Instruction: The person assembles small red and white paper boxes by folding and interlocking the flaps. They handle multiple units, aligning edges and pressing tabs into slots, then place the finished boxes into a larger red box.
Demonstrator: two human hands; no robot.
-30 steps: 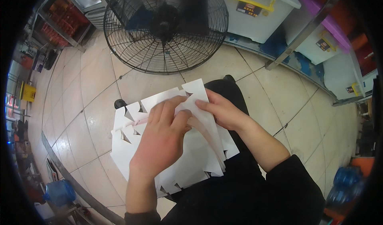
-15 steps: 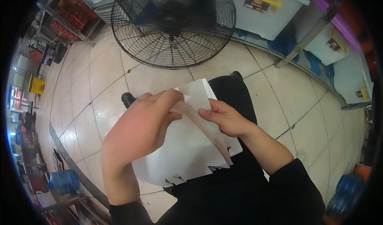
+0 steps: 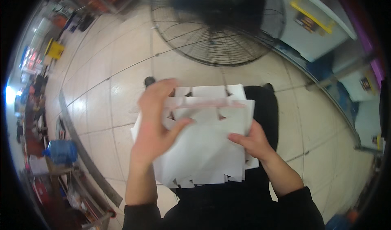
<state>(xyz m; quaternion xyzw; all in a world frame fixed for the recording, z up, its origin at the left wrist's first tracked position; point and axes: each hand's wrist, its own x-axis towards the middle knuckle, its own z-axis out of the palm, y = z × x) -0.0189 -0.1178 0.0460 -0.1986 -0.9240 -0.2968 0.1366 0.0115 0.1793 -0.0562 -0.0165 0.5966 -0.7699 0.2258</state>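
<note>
A stack of white cut card sheets (image 3: 199, 148) with notched edges lies over my lap, above my black-clothed legs (image 3: 262, 107). A flap along the top sheet's far side is folded up and blurred, with a pinkish tint. At the stack's right edge, my right hand (image 3: 260, 142) grips the sheets, its thumb on top and its fingers underneath. My left hand (image 3: 154, 122) is over the left part of the stack, smeared by motion. Its thumb stands well apart from its fingers, which reach to the far left edge of the sheets, and nothing shows between them.
A large black wire-cage fan (image 3: 216, 46) stands ahead on the tiled floor (image 3: 106, 103). White bins with yellow handles (image 3: 311, 16) sit on a low metal shelf at the right. Leftward are a blue water jug (image 3: 61, 151), a low rack (image 3: 87, 189) and a yellow container (image 3: 54, 49).
My left hand has opened away from the sheet it was curling over. The stack has turned squarer to me and lies flatter. The view has shifted, moving the fan rightward.
</note>
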